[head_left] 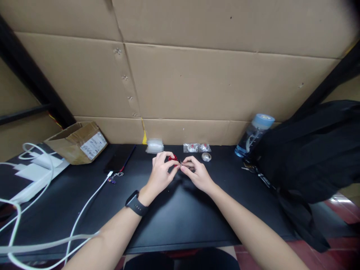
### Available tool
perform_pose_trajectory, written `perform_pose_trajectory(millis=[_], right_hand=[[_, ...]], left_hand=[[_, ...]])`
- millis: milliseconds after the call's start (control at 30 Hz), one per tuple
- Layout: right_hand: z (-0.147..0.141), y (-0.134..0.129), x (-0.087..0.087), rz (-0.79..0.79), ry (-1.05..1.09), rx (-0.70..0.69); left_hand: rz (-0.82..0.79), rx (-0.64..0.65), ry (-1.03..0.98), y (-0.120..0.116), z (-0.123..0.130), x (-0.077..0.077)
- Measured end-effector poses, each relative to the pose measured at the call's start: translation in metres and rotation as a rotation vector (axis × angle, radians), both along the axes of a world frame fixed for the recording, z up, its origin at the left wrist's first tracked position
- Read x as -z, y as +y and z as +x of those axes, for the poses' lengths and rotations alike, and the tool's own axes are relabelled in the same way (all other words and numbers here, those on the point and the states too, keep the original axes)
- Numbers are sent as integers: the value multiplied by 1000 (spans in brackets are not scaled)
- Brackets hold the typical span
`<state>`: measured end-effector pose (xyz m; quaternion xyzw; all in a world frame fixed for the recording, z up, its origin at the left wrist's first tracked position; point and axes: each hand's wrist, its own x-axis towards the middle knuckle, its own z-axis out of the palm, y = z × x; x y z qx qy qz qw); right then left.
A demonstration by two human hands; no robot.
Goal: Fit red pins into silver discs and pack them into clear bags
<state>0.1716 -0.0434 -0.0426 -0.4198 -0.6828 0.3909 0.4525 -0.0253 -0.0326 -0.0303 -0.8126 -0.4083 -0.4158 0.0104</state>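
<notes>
Over the middle of the black table (180,225), my left hand (163,170) and my right hand (198,173) meet at the fingertips. A thin, small piece shows between the two pinches, too small to name. Something red (173,159) is at my left fingers, partly hidden by them. A round clear case (206,156) lies just beyond my right hand. Behind it are two small clear packets with round red-centred items (192,147). A stack of clear plastic bags (154,146) lies behind my left hand.
An open cardboard box (75,144), a phone (116,159), a power strip (39,176) and white cables (81,210) are on the left. On the right stand a blue-lidded bottle (253,135) and a black backpack (312,150), with keys (248,169) beside them. Cardboard (182,82) walls the back.
</notes>
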Motion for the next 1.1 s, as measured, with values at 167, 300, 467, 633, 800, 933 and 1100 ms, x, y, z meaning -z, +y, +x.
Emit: perform_pose_trajectory(millis=[167, 300, 467, 633, 800, 933, 1100], right_hand=[[0, 2, 6, -65, 80, -20], [-1, 1, 6, -66, 131, -15], [0, 2, 1, -7, 73, -74], [4, 1, -3, 110, -5, -87], [4, -1, -8, 202, -96, -62], [11, 3, -10, 282, -226, -15], [28, 11, -9, 357, -394, 32]], left_hand=[[32, 18, 43, -3, 2, -2], [48, 29, 97, -5, 1, -5], [66, -22, 102, -4, -3, -10], [53, -23, 56, -4, -3, -11], [-59, 17, 39, -4, -2, -14], [-153, -52, -6, -1, -9, -20], [-199, -194, 86, 9, -21, -17]])
